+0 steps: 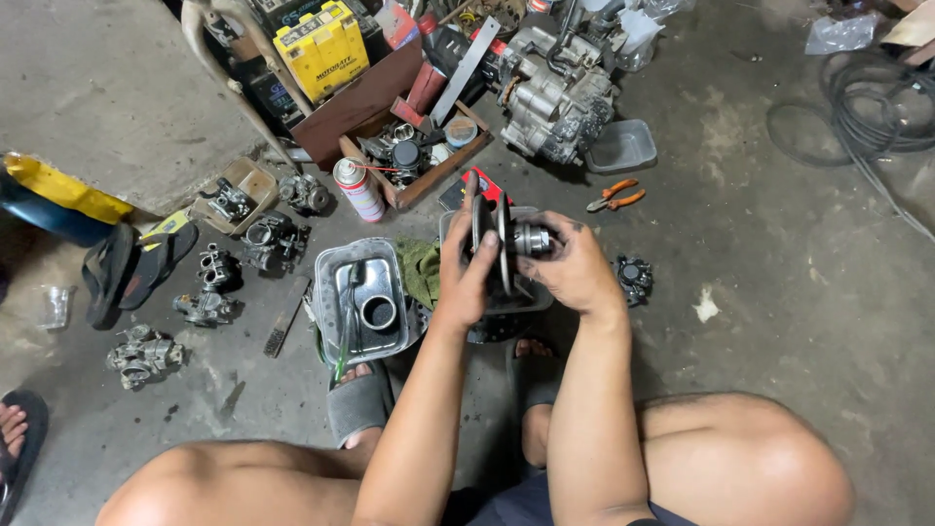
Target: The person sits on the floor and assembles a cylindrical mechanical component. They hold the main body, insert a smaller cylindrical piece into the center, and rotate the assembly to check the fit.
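I hold a round metal pulley-like part [504, 241] with two discs on a hub, up in front of me over the floor. My left hand [465, 278] grips the disc's left edge. My right hand [568, 265] wraps its hub from the right, fingers on the metal boss. Below the part lies a grey plastic tray [534, 300], mostly hidden by my hands. A metal tray [336, 268] with a tool and a short metal ring in it sits just left, beside a green rag [422, 268].
Several carburettors [209, 287] lie scattered at left. A spray can [358, 190], a wooden box of parts [421, 185], a yellow battery [324, 46], an engine block [557, 93], orange pliers [614, 197] and coiled cable [857, 102] lie beyond. My sandalled feet are below.
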